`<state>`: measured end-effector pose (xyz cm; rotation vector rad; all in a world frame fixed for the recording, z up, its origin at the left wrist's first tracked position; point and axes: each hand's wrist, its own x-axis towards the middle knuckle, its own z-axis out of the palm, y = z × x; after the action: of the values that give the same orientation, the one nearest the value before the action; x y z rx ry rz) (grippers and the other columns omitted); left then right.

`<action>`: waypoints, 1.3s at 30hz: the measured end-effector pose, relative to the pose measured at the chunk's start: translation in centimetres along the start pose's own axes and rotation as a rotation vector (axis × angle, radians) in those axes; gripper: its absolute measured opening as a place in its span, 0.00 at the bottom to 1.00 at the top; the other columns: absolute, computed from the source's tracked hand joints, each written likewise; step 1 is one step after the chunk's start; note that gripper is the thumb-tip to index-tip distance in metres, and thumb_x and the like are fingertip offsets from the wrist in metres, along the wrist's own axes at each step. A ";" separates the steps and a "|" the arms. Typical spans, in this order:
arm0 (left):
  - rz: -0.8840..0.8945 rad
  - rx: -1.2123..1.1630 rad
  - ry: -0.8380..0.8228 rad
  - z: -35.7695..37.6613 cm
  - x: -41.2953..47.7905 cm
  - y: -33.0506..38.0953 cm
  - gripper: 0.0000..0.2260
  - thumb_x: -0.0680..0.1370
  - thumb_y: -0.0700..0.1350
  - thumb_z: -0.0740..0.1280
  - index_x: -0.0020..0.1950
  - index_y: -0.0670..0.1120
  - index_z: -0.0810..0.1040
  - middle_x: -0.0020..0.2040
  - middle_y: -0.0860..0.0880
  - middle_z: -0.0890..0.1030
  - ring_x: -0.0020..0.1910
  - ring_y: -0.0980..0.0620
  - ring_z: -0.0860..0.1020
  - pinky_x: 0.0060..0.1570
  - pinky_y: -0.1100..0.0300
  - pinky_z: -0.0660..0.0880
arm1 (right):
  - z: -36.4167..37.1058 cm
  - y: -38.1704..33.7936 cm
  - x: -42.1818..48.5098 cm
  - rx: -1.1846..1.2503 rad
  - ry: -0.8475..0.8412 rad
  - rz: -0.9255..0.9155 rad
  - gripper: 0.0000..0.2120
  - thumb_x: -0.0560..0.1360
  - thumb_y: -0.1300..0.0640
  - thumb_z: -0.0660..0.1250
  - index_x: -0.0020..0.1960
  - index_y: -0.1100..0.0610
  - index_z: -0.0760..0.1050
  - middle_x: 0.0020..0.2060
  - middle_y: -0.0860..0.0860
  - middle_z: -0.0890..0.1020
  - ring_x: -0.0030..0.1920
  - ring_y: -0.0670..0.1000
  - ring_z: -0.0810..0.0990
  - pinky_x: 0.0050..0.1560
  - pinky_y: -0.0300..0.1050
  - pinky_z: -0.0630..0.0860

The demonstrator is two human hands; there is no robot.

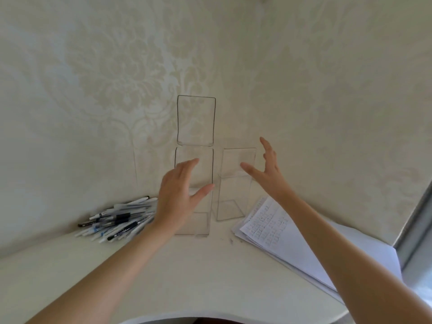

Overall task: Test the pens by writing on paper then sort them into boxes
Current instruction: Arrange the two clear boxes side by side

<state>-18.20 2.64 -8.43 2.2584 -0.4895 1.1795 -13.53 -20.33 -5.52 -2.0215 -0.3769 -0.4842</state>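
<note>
You see the left box [203, 222] and the right box [233, 202], both of clear, smooth, glossy plastic, the left one dark along its rim. The pens [117, 222] have smooth plastic barrels, white, black or clear. The paper [292, 239] is thin and matt. Your desk [187, 277] is smooth, matt cream. The wallpaper [117, 66] shows a faintly sheened damask pattern.

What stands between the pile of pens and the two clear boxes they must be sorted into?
Nothing on the table does. The pens lie just left of the nearer clear box, with the second clear box to its right; both appear open at the top. Only the person's left hand hovers in front of the nearer box.
</note>
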 end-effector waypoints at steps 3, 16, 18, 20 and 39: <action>0.001 0.118 -0.130 0.7 1.8 1.8 0.32 0.72 0.65 0.61 0.69 0.48 0.66 0.64 0.48 0.72 0.52 0.46 0.77 0.44 0.56 0.72 | 0.0 -0.4 1.3 -0.043 -0.046 -0.061 0.39 0.74 0.44 0.67 0.76 0.43 0.47 0.77 0.45 0.49 0.76 0.46 0.50 0.73 0.46 0.52; -0.189 0.463 -0.238 3.5 1.7 2.9 0.36 0.73 0.67 0.55 0.75 0.50 0.51 0.60 0.49 0.74 0.38 0.51 0.76 0.32 0.60 0.61 | -0.5 0.0 2.7 -0.120 0.032 -0.212 0.16 0.72 0.51 0.72 0.57 0.53 0.74 0.55 0.45 0.72 0.56 0.40 0.72 0.55 0.21 0.61; -0.207 0.473 -0.239 3.5 1.7 3.0 0.37 0.73 0.68 0.55 0.75 0.49 0.51 0.54 0.49 0.76 0.34 0.52 0.69 0.32 0.59 0.60 | -0.5 -0.2 2.5 -0.114 0.035 -0.230 0.15 0.73 0.50 0.71 0.57 0.53 0.74 0.54 0.44 0.72 0.55 0.37 0.72 0.55 0.21 0.62; -0.233 0.481 -0.253 3.5 1.7 3.1 0.37 0.73 0.69 0.54 0.75 0.49 0.51 0.51 0.49 0.76 0.34 0.52 0.69 0.33 0.59 0.61 | -0.7 -0.9 2.4 -0.094 0.048 -0.235 0.12 0.74 0.50 0.69 0.55 0.52 0.74 0.53 0.44 0.72 0.55 0.34 0.72 0.55 0.22 0.63; -0.140 -0.237 -0.096 2.4 10.9 2.7 0.31 0.73 0.61 0.63 0.73 0.52 0.62 0.62 0.52 0.75 0.58 0.54 0.74 0.52 0.61 0.70 | -3.4 -2.4 4.0 0.323 -0.304 -0.020 0.49 0.62 0.41 0.75 0.75 0.45 0.53 0.71 0.47 0.65 0.71 0.45 0.66 0.67 0.47 0.68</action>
<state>-12.17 -1.69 0.33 2.1136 -0.4736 0.8968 -11.76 -21.99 -0.25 -1.7755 -0.6198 -0.1144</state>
